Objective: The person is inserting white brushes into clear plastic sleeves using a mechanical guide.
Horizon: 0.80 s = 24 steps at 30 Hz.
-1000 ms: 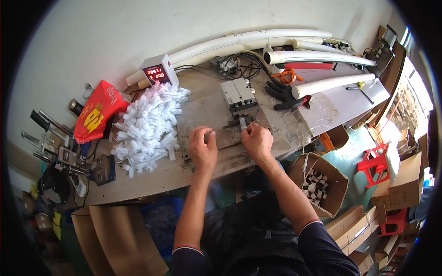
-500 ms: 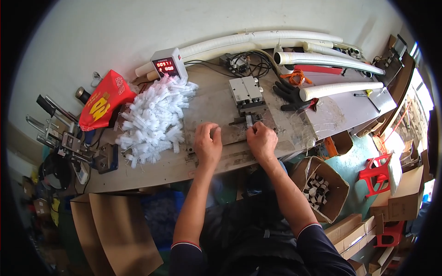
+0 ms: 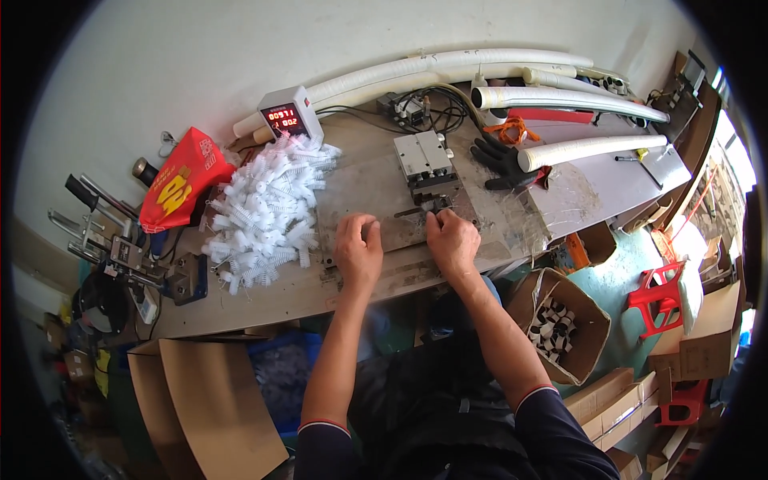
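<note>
My right hand (image 3: pixel 454 242) is closed, thumb and fingers pinched at the near side of a small metal clamping device (image 3: pixel 425 158) on the bench. A white coiled plastic piece lies at those fingertips, now mostly covered by the hand and the device's dark jaw (image 3: pixel 434 200). My left hand (image 3: pixel 358 250) rests at the bench's front, fingers loosely curled and thumb apart, nothing visible in it. Left of it lies a big heap of white coiled plastic pieces (image 3: pixel 268 208).
Behind the heap stand a counter box (image 3: pixel 290 114) with lit red digits and a red bag (image 3: pixel 186 180). Long white tubes (image 3: pixel 568 102) and a black glove (image 3: pixel 502 160) lie at the right. A carton of black-and-white pieces (image 3: pixel 588 324) stands on the floor, and an open carton (image 3: pixel 212 400) at left.
The white coiled piece at my right fingertips showed clearly before and is now largely covered. The counter's lit digits have changed. Both hands stay nearly in place; the view has shifted slightly.
</note>
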Motion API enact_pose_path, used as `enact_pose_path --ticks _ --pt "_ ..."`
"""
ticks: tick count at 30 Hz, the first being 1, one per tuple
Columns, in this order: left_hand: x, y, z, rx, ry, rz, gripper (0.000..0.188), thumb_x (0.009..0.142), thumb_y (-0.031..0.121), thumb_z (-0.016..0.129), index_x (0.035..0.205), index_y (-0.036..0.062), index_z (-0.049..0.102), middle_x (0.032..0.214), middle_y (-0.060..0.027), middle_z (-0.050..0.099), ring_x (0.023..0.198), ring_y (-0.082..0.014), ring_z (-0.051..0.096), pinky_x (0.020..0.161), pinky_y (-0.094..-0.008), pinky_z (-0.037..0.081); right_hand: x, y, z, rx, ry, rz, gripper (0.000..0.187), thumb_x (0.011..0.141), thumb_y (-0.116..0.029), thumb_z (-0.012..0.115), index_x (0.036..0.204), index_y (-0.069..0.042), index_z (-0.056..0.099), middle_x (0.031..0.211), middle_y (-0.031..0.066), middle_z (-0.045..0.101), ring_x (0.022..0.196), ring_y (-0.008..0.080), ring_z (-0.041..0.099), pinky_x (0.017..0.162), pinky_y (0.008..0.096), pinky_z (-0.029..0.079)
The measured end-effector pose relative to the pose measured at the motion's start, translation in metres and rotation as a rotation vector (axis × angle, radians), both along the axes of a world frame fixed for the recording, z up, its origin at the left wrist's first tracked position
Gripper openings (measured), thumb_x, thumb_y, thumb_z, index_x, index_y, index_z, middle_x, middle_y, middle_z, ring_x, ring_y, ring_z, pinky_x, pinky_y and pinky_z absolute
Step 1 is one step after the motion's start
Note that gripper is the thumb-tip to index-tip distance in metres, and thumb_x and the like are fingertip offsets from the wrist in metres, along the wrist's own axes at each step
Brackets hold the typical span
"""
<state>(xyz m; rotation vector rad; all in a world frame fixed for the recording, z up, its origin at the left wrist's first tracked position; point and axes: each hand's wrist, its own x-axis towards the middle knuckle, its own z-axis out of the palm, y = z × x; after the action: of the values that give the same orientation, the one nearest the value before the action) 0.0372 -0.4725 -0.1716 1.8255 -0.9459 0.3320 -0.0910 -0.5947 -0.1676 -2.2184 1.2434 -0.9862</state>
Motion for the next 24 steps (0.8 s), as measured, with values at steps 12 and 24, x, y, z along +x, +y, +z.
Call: enact_pose_path --ticks 12,24 --pt "-0.013 -0.024 0.007 0.056 -0.098 -0.052 0.018 0.091 0.017 0.077 0.101 0.0087 0.065 0.104 -0.0070 0.068 0.093 -0.0264 0.067 0.079 -0.0398 0.054 -0.017 -0.003 0.004 0.166 -0.138 0.095 0.028 0.090 -0.033 0.072 0.082 -0.006 0.071 0.070 0.0180 0.068 0.072 0.0407 0.069 0.069 0.0483 0.054" --pt "-0.012 -0.043 0.005 0.044 -0.175 -0.116 0.014 0.089 0.007 0.075 0.097 0.0088 0.064 0.090 -0.0074 0.067 0.085 -0.0290 0.067 0.073 -0.0404 0.052 -0.021 -0.004 0.002 0.214 -0.294 0.175 0.026 0.091 -0.024 0.075 0.082 0.000 0.070 0.062 0.0102 0.064 0.057 0.0127 0.060 0.058 0.0325 0.048"
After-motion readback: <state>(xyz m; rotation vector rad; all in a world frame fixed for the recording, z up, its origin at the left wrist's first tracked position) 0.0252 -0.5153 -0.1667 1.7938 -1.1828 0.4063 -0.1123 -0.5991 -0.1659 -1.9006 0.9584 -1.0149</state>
